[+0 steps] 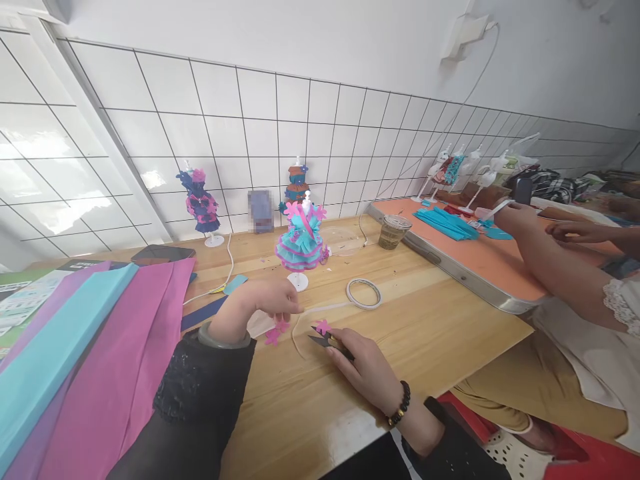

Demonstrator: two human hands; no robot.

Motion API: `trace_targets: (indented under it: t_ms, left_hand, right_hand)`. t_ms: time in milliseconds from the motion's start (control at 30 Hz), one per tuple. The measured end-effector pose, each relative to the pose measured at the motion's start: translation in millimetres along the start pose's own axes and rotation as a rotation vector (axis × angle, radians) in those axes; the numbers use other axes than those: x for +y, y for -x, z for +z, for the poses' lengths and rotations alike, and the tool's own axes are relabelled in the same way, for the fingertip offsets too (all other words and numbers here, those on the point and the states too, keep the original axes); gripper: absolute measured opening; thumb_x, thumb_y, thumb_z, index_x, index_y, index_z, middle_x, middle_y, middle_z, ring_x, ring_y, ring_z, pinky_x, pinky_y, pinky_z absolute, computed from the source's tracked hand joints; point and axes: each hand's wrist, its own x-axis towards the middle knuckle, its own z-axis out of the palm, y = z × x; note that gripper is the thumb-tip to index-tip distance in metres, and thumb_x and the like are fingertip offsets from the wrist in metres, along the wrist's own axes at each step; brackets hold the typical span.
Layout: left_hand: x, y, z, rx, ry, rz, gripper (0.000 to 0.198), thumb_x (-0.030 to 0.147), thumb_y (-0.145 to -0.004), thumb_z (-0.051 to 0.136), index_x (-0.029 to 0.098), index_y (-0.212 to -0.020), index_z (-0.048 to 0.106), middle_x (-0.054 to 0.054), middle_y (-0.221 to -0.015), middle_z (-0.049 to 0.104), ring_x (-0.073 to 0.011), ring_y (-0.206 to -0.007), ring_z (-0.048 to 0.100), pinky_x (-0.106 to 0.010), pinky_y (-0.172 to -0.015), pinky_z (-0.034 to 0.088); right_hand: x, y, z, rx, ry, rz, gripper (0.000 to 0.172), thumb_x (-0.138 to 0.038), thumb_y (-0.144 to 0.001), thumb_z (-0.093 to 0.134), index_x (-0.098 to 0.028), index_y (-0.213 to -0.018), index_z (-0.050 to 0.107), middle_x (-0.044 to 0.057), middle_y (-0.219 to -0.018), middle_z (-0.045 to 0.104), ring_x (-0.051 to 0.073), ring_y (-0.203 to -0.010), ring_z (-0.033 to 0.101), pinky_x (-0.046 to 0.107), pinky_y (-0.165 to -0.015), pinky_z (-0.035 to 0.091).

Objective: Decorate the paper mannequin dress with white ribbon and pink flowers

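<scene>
My left hand (pixel 273 298) has its fingers pinched together at the end of a thin white tape strip (pixel 325 309). That strip runs right to a tape roll (pixel 363 293) lying flat. Just below the left fingers are pink paper flowers (pixel 274 333) and a pale sheet (pixel 259 323), partly hidden. My right hand (pixel 365 367) is wrapped round black thread snips (pixel 330 342), whose blades are apart and point left. A pink paper flower (pixel 323 327) shows by the blades and fingertips. Behind my hands, a small dress form in a turquoise and pink paper dress (pixel 301 243) stands upright.
Coloured paper sheets (pixel 115 320) lie at left. Two other dressed forms, one in navy and pink (pixel 203 203), stand by the tiled wall. A cup of liquid (pixel 393 232) is beside an orange-topped table (pixel 480 260), where another person's arms (pixel 545 247) reach in.
</scene>
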Motion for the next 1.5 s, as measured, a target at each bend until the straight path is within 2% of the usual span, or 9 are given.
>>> trace_targets:
  t_ms: [100, 233, 500, 633, 833, 1100, 1267, 1400, 1500]
  left_hand:
    - [13, -5, 7.0, -0.045, 0.024, 0.121, 0.048, 0.055, -0.068, 0.054, 0.022, -0.101, 0.061, -0.005, -0.086, 0.068, -0.0169, -0.07, 0.061, -0.025, -0.059, 0.044]
    - [28, -12, 16.6, -0.09, 0.012, 0.232, 0.056, 0.045, -0.068, 0.058, 0.024, -0.119, 0.051, -0.003, -0.093, 0.067, -0.0143, -0.066, 0.059, -0.023, -0.055, 0.043]
    - [27, -14, 17.4, -0.045, 0.075, 0.321, 0.042, 0.022, -0.068, 0.054, 0.024, -0.11, 0.055, 0.0, -0.087, 0.066, -0.0121, -0.066, 0.058, -0.02, -0.05, 0.039]
    - [27, -10, 14.2, 0.01, 0.1, 0.344, 0.041, 0.022, -0.069, 0.055, 0.022, -0.11, 0.055, 0.0, -0.084, 0.066, -0.0132, -0.073, 0.059, -0.021, -0.059, 0.042]
    - [27, 3, 4.7, 0.148, 0.292, 0.395, 0.04, 0.028, -0.074, 0.055, 0.019, -0.113, 0.051, -0.001, -0.078, 0.066, -0.0129, -0.072, 0.059, -0.023, -0.063, 0.043]
    - [36, 17, 2.2, 0.226, 0.496, 0.407, 0.036, 0.031, -0.076, 0.056, 0.017, -0.109, 0.054, -0.001, -0.072, 0.065, -0.0125, -0.069, 0.059, -0.027, -0.069, 0.046]
    - [39, 22, 2.7, 0.261, 0.476, 0.409, 0.036, 0.031, -0.075, 0.055, 0.017, -0.109, 0.056, -0.004, -0.078, 0.069, -0.0162, -0.077, 0.062, -0.029, -0.07, 0.046]
    - [44, 25, 3.1, 0.319, 0.442, 0.392, 0.036, 0.029, -0.074, 0.055, 0.018, -0.108, 0.058, -0.003, -0.076, 0.07, -0.0151, -0.071, 0.062, -0.026, -0.063, 0.044]
    - [48, 27, 4.3, 0.332, 0.455, 0.377, 0.036, 0.026, -0.073, 0.054, 0.019, -0.108, 0.059, -0.001, -0.074, 0.069, -0.0141, -0.069, 0.062, -0.025, -0.061, 0.044]
  right_hand:
    - [-1, 1, 0, -0.017, 0.072, -0.032, 0.028, -0.031, -0.088, 0.042, -0.019, -0.111, 0.054, 0.008, -0.086, 0.063, 0.019, -0.073, 0.058, 0.03, -0.064, 0.043]
    - [-2, 1, 0, -0.055, 0.11, -0.04, 0.028, -0.032, -0.089, 0.041, -0.02, -0.112, 0.052, 0.007, -0.087, 0.062, 0.018, -0.073, 0.058, 0.028, -0.063, 0.042]
    - [-3, 1, 1, -0.061, 0.077, -0.009, 0.028, -0.031, -0.088, 0.042, -0.021, -0.112, 0.053, 0.007, -0.091, 0.063, 0.018, -0.077, 0.059, 0.029, -0.068, 0.044]
    - [-1, 1, 2, -0.034, 0.105, -0.018, 0.032, -0.031, -0.089, 0.042, -0.021, -0.119, 0.049, 0.007, -0.093, 0.064, 0.018, -0.08, 0.06, 0.029, -0.07, 0.046]
    - [12, 0, 8, 0.143, 0.321, 0.106, 0.03, -0.033, -0.089, 0.042, -0.018, -0.11, 0.055, 0.009, -0.086, 0.062, 0.021, -0.081, 0.059, 0.032, -0.07, 0.047]
    - [18, 0, 10, 0.127, 0.334, 0.093, 0.029, -0.029, -0.087, 0.045, -0.018, -0.111, 0.056, 0.01, -0.087, 0.057, 0.022, -0.082, 0.056, 0.036, -0.072, 0.048]
    - [10, -7, -4, 0.224, 0.052, 0.088, 0.029, -0.031, -0.084, 0.05, -0.021, -0.111, 0.058, 0.011, -0.098, 0.06, 0.025, -0.095, 0.054, 0.044, -0.083, 0.044]
    - [-16, -22, -27, 0.269, -0.605, 0.241, 0.035, -0.034, -0.082, 0.054, -0.022, -0.115, 0.053, 0.007, -0.094, 0.061, 0.02, -0.089, 0.058, 0.039, -0.08, 0.048]
    - [-36, -35, -40, 0.267, -0.937, 0.269, 0.042, -0.031, -0.076, 0.064, -0.022, -0.114, 0.051, 0.004, -0.092, 0.062, 0.018, -0.089, 0.059, 0.036, -0.083, 0.046]
